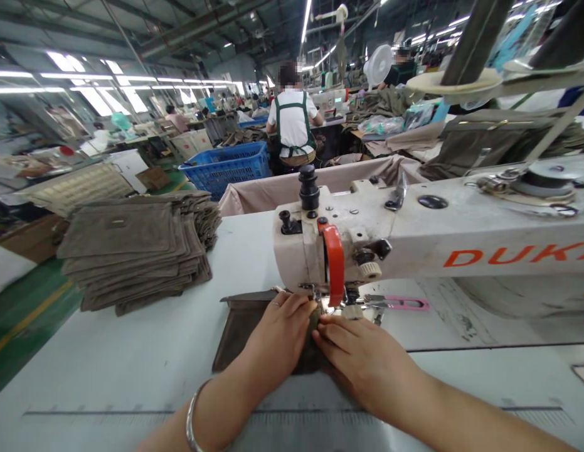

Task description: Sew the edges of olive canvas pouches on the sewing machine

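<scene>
A dark olive-brown fabric piece lies on the white table, its right part under the sewing machine head. My left hand rests on it, fingers together and curled, pressing the cloth beside the needle area. Close by on the right, my right hand has its fingers bunched at the cloth's edge, gripping it. The fingertips of both hands nearly meet in front of the presser foot, which is partly hidden by an orange guard. Pink-handled thread snips lie behind my right hand.
A tall stack of olive-brown fabric pieces stands at the table's left. Beyond are a pink cloth-lined bin, a blue plastic crate and a seated co-worker. A ruler scale runs along the table's front.
</scene>
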`<state>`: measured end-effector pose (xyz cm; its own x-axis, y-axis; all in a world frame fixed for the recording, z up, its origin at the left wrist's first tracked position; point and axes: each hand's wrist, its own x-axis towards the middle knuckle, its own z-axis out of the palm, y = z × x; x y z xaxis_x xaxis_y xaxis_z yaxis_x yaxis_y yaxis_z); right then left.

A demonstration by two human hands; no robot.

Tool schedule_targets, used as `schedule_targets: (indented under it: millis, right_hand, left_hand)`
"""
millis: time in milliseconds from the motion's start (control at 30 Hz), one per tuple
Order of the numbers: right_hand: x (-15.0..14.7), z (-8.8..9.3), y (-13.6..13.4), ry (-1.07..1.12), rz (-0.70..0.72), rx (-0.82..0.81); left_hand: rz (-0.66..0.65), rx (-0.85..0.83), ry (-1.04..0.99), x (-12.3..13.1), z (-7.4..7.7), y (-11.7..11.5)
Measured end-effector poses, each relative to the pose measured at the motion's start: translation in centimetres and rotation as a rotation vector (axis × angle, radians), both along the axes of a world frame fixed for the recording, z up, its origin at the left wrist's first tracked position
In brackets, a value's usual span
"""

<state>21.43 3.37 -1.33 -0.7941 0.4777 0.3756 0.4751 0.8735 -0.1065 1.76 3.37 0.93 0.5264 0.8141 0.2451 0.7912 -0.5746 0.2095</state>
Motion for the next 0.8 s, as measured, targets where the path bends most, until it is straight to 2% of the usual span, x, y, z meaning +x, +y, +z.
schedule_targets:
  millis: [367, 433, 567, 633, 700, 800]
  right_hand:
    - [-0.4, -0.1, -0.1, -0.01, -0.021, -0.084]
    - [0.2, 1.0, 0.1, 0.004, -0.017, -0.139]
    - [3.3, 4.6, 0.8, 0.011, 0.031, -0.388]
    - [4.8, 5.6, 1.4, 0.0, -0.016, -0.43]
    - [5.4, 5.4, 2.2, -0.008, -0.088, -0.419]
    - [4.5, 3.4, 3.3, 0.041, -0.237, -0.367]
  left_hand:
    - [0.009, -0.045, -0.011, 0.1, 0.1, -0.1]
    - [0.007, -0.072, -0.009, -0.2, 0.3, -0.4]
    - [-0.021, -0.183, -0.033, -1.2, 0.8, -1.6]
    - [-0.063, -0.227, -0.036, -1.6, 0.8, -2.2]
    - [-0.084, -0.24, -0.039, -1.6, 0.8, -2.8]
    - [-0.078, -0.212, -0.06, -1.2, 0.6, -3.2]
